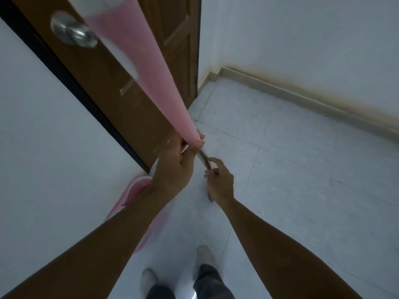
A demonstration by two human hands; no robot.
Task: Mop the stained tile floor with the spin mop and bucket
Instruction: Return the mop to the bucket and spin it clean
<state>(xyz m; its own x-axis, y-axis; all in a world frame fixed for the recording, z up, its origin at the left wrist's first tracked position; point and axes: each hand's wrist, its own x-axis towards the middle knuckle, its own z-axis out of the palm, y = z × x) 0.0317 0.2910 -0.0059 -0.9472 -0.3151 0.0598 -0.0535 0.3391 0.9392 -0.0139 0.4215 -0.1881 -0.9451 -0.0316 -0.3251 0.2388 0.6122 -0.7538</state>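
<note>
The spin mop's pink handle (138, 67) runs from the top left of the head view down to the middle, blurred and close to the camera. My left hand (174, 167) grips the lower end of the pink grip. Just below it, my right hand (218, 182) holds the thin metal shaft (204, 158). The mop head is hidden behind my hands and arms. A pink and white bucket (135, 190) stands on the pale tile floor (291, 169) by the left wall, partly covered by my left forearm.
A brown wooden door (129, 104) with a round metal knob (73, 32) stands at the left. White walls meet at a corner ahead; a stained beige skirting (302, 98) runs along the right wall. My two feet (177, 270) stand at the bottom.
</note>
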